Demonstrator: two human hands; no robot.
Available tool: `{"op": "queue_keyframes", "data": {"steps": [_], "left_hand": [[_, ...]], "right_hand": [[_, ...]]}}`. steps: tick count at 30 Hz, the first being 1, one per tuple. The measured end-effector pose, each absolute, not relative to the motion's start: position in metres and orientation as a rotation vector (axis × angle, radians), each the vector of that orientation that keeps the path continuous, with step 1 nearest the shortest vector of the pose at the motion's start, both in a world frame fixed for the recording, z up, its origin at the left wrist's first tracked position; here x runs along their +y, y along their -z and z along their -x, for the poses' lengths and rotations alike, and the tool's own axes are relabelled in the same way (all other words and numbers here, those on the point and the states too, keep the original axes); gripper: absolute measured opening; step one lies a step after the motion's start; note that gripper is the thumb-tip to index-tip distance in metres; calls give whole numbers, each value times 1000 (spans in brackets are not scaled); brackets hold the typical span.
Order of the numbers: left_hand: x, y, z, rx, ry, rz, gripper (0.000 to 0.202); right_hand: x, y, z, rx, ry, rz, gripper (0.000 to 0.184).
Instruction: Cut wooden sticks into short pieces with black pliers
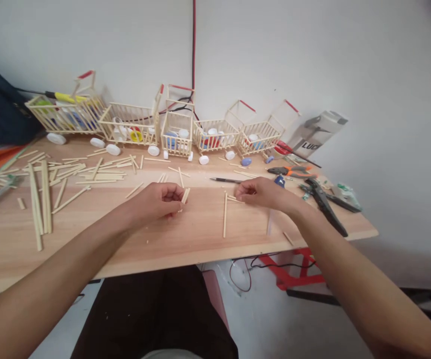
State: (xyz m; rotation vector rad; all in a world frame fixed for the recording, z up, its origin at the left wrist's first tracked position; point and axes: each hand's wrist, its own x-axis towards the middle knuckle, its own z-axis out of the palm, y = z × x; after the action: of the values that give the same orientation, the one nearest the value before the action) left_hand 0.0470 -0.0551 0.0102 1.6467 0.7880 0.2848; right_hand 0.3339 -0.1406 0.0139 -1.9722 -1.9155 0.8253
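My left hand [163, 199] is closed on a couple of short wooden sticks [186, 195], held just above the tabletop. To the right, my right hand [256, 191] pinches the end of a short stick [233, 199] lying on the table. That stick's other end is near the top of a longer wooden stick [225, 215], which points towards the table's front edge; whether the two touch I cannot tell. A dark pen [224, 180] lies just behind my right hand.
Miniature stick-built shopping carts [178, 130] with bottle-cap wheels line the wall. Loose sticks [45, 197] cover the table's left side. On the right lie orange-handled pliers [293, 172], a black-handled tool [326, 207] and a glue gun's blue part [279, 180]. A white box [322, 132] leans behind.
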Motion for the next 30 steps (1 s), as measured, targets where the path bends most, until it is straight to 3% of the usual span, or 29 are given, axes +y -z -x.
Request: {"op": "queue_keyframes", "data": {"steps": [8, 30], "left_hand": [[-50, -4, -47, 814, -256, -1615, 16], [-48, -2, -48, 800, -276, -1615, 17]], "right_hand": [[-127, -21, -341, -2001, -983, 1970, 13], [-124, -29, -335, -2006, -947, 2049, 10]]}}
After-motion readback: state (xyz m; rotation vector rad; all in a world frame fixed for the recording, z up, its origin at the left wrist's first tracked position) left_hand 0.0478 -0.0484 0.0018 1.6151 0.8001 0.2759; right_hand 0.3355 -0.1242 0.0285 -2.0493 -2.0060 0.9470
